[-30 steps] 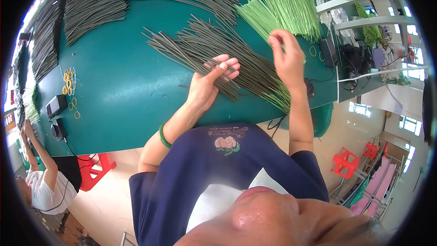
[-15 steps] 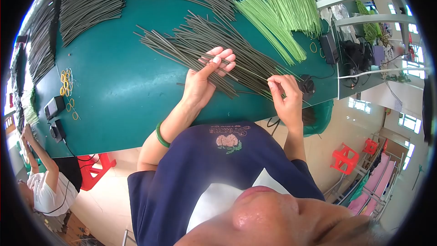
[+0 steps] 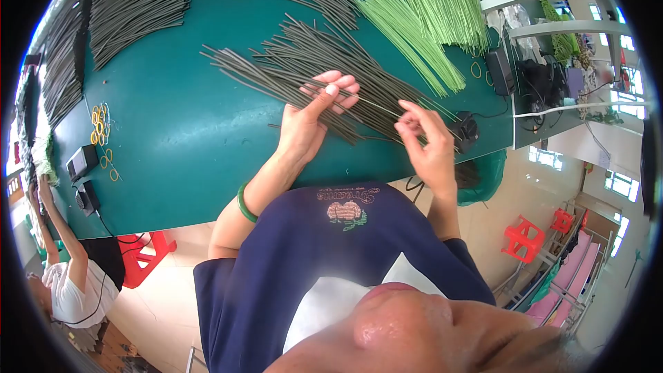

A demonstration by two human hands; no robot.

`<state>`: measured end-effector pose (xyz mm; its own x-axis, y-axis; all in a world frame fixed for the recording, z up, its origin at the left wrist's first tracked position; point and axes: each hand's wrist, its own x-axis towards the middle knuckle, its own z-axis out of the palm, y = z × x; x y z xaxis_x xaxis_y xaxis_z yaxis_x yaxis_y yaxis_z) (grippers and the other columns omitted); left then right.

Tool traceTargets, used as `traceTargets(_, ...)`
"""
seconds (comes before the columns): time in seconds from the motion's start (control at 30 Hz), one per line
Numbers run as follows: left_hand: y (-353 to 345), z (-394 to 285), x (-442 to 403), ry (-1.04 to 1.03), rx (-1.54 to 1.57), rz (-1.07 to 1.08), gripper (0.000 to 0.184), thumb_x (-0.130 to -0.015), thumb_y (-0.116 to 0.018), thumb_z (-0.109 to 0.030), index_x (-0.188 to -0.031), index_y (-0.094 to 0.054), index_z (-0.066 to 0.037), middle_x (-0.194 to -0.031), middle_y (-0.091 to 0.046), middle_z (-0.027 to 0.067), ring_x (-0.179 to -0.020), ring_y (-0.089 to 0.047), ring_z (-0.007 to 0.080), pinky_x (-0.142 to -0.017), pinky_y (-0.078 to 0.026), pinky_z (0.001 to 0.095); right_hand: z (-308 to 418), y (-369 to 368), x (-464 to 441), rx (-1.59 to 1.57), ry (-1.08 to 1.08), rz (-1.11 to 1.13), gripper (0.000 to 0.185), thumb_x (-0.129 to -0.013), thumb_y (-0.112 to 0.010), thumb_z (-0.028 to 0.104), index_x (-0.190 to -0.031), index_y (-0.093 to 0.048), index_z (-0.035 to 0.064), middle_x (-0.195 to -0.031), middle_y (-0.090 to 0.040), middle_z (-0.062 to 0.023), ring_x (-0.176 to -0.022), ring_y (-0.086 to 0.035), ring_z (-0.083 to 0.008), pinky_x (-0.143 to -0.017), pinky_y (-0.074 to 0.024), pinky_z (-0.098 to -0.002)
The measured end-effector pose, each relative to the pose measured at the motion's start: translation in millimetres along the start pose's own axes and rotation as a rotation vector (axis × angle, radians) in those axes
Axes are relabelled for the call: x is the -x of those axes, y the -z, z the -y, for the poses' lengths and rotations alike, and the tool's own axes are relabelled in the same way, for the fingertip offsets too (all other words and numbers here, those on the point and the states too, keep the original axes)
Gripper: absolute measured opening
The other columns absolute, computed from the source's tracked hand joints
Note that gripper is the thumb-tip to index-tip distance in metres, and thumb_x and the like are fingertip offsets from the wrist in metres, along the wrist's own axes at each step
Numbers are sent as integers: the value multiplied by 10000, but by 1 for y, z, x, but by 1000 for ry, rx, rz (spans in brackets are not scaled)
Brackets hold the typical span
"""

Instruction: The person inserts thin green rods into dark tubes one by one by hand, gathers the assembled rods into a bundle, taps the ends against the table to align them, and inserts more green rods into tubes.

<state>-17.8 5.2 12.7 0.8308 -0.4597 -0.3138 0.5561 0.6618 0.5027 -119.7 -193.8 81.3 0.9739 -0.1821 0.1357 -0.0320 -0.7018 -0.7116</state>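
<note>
My left hand [image 3: 311, 110] is closed round a small bunch of thin dark green stems [image 3: 255, 77], the thumb pressed on top. Their far ends fan out to the upper left. One pale, thin stem tip [image 3: 376, 106] sticks out of this bunch toward my right hand [image 3: 428, 138]. The right hand's thumb and forefinger are apart beside that tip, and I see nothing held between them. Under and behind both hands lies a larger loose pile of dark stems [image 3: 324, 45] on the green table [image 3: 173, 173].
Light green stems [image 3: 431, 14] lie at the back right, more dark stems [image 3: 138, 10] at the back left. Yellow-handled scissors-like loops [image 3: 101, 124] and black boxes [image 3: 83, 162] sit at left. A co-worker [image 3: 76, 283] works at lower left. A red stool [image 3: 523, 238] stands at right.
My right hand has let go of the pale stem tip, its thumb and forefinger parting, and has shifted slightly left and up. My left hand stays nearly still with its bunch.
</note>
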Motion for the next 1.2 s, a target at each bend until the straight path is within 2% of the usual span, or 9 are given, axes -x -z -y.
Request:
traceTargets(0.1,0,-4,-1,-9,-18,-19,341,-1006,-644,-59,-1320,-574,54,-1222,-698,182,-1186,-671,303,-1044,-570,434,-16,11,8,-20,-173,-20,319,-937,-713,30,-1254,-686,58,-890,-663,-48,-727,-606,-132,-639,-492,-272)
traceTargets(0.33,-4,16,13,181,-128,91,363,-1011,-646,-50,-1337,-566,88,-1244,-691,199,-1142,-694,272,-999,-590,395,-4,-41,-10,-77,83,-1,131,-940,-717,34,-1070,-693,33,-950,-677,-79,-738,-645,-157,-656,-509,-310)
traceTargets(0.5,-5,12,10,121,-57,32,346,-1018,-615,-28,-1340,-554,84,-1227,-692,216,-1145,-692,309,-1018,-584,430,-27,1,-6,-71,-109,-75,63,-951,-707,50,-1013,-714,38,-947,-697,-59,-779,-655,-142,-643,-502,-283)
traceTargets(0.63,-3,15,9,101,-47,25,307,-1023,-606,-33,-1310,-562,68,-1198,-694,204,-1143,-692,314,-1009,-589,438,-57,31,-28,179,1,-66,88,-946,-700,97,-1018,-733,57,-982,-714,-70,-923,-658,-225,-782,-525,-348)
traceTargets(0.67,-3,15,10,104,-45,32,296,-1024,-607,-36,-1299,-567,64,-1185,-697,199,-1140,-693,314,-1007,-590,440,-62,30,-42,147,-66,-80,107,-942,-700,115,-1026,-736,61,-1001,-719,-85,-919,-663,-250,-834,-522,-377)
traceTargets(0.83,-1,15,8,132,-49,52,278,-1027,-600,-35,-1287,-572,57,-1145,-701,180,-1134,-695,314,-1001,-594,434,-117,5,-115,354,-13,-2,116,-952,-701,123,-1009,-718,23,-955,-700,-99,-836,-675,-235,-767,-537,-359)
traceTargets(0.87,-2,13,8,135,-51,53,281,-1027,-598,-35,-1291,-571,59,-1143,-701,179,-1134,-694,315,-1001,-594,433,-121,4,-119,385,-9,6,117,-951,-693,136,-991,-710,28,-952,-700,-107,-867,-671,-266,-792,-533,-384)
traceTargets(0.93,-3,10,7,129,-44,51,301,-1028,-595,-32,-1310,-560,67,-1174,-696,195,-1141,-692,314,-1006,-593,429,-120,3,-127,449,-3,28,127,-949,-675,163,-955,-694,38,-947,-698,-123,-930,-663,-326,-844,-523,-435)
traceTargets(1.2,-4,9,7,139,-18,19,367,-1031,-578,-17,-1375,-514,92,-1306,-649,264,-1167,-682,316,-1018,-593,418,-102,8,-119,461,94,-99,97,-985,-601,110,-972,-668,42,-939,-683,-149,-937,-641,-359,-834,-511,-461)
